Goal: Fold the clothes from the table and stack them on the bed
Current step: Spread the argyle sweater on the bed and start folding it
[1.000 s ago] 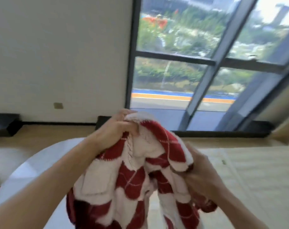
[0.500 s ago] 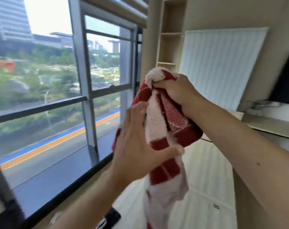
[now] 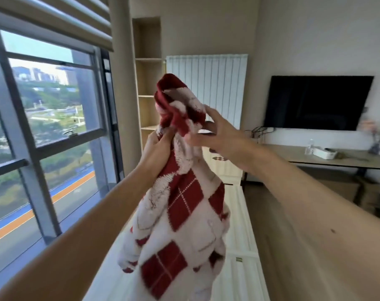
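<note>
While the left hand (image 3: 157, 148) is gripping the red-and-white diamond-patterned knit sweater (image 3: 184, 205) below its bunched top, letting it hang straight above the white bed (image 3: 236, 279), the right hand (image 3: 219, 137) is reaching in with fingers (image 3: 213, 115) spread, holding nothing, likely seeking an edge.

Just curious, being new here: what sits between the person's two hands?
In the head view, the red-and-white checked garment fills that gap; the left hand grips it, the right hand touches it with spread fingers.
</note>
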Motion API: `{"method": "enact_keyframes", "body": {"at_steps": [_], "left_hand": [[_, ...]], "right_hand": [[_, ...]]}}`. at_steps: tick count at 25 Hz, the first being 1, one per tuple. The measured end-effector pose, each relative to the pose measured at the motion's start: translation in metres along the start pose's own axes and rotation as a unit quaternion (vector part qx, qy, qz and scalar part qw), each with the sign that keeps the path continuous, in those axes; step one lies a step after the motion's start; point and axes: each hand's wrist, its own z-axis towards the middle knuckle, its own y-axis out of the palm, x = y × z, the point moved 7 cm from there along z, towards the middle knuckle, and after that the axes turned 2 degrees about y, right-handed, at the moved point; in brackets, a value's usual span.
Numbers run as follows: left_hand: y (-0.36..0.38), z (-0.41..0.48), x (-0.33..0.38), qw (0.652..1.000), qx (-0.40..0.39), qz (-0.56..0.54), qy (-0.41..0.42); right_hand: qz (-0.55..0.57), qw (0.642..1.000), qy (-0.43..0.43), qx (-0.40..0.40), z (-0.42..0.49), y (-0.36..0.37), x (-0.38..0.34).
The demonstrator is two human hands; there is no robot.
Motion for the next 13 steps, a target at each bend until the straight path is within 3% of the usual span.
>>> {"method": "enact_keyframes", "body": {"at_steps": [2,5,10,13], "left_hand": [[0.018,0.005,0.000,0.998,-0.050,-0.034,-0.015],[0.034,0.009,-0.003,0.989,-0.105,-0.084,-0.056],[0.036,0.001,0.006,0.991,-0.074,-0.090,-0.066],[0.067,-0.020,0.030,0.978,-0.180,-0.080,-0.070]], "right_hand": [[0.012,0.997,-0.010,0.077,-0.001,-0.016,0.010],[0.112,0.988,-0.011,0.107,-0.001,-0.036,0.020],[0.200,0.973,-0.017,0.116,-0.007,-0.051,0.030],[0.227,0.962,-0.033,0.147,-0.012,-0.057,0.030]]}}
